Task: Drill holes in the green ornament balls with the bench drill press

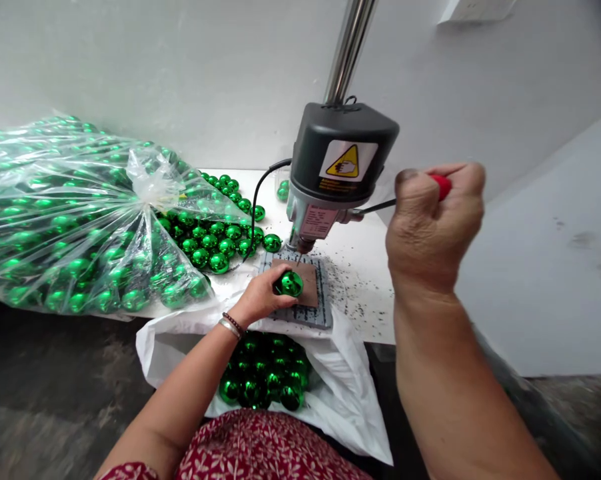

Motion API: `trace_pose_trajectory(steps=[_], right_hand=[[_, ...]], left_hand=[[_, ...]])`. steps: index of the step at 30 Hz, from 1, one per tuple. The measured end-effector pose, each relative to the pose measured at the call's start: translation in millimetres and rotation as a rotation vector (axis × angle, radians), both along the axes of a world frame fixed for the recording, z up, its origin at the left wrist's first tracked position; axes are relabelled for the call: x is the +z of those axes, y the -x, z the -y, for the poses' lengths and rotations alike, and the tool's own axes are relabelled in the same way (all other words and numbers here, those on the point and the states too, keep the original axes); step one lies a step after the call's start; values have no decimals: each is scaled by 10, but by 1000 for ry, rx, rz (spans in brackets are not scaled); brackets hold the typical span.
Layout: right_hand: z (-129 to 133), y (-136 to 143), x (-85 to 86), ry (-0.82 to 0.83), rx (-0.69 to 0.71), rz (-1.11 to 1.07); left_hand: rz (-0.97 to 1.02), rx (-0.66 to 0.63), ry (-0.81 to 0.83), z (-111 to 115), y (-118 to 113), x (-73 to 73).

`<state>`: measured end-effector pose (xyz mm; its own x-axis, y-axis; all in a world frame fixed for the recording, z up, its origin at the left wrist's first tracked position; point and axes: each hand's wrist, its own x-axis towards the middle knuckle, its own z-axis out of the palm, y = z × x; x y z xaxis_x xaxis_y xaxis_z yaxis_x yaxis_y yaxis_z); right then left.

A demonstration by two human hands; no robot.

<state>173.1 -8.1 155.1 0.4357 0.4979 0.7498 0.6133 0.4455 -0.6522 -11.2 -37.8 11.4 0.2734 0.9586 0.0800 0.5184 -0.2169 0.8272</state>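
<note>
A shiny green ball [291, 285] is pinched between the thumb and fingers of my left hand [263, 293]. It is just above or on a brown board [309, 283] on the grey base plate [323, 313] of a bench drill press [343, 157]. The drill bit [299, 259] points down close to the ball; whether they touch I cannot tell. My right hand [425, 227] is wrapped round the red-knobbed feed lever [443, 187] at the right of the drill head. A small dark spot shows on the ball's upper side.
A tied clear plastic bag [145, 193] full of green balls lies at left. Several loose green balls [219, 262] sit between it and the drill. Below the table edge, an open white sack [340, 380] holds more balls. Dark shavings [353, 287] litter the white table [375, 253].
</note>
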Motion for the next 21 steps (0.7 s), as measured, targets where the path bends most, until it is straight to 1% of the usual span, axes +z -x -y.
trace_pose_trajectory(steps=[3,5,7,8,10,12,14,16,18,21], right_hand=[[-1,2,-41,-16,6,3],[-2,-1,-66,-24,24,2],[-7,-6,-78,-31,41,-10],[-10,-7,-81,-34,47,-17],[-16,-7,-83,-37,57,-24],[-17,-5,-85,-30,62,-23],[-13,-5,-85,-25,58,-23],[-6,-9,-83,-29,55,-18],[4,-15,-80,-42,58,-5],[18,-19,-73,-54,70,6]], left_hand=[[-17,-64,2,137,155,69],[-16,-100,-2,189,259,101],[-14,-83,-2,180,340,119],[-18,-41,-1,145,366,122],[-42,90,-2,10,376,123],[-99,221,-23,-201,332,123],[-194,286,-67,-455,249,131],[-320,293,-93,-709,148,144],[-440,253,-102,-924,54,153],[-548,176,-35,-1142,-47,131]])
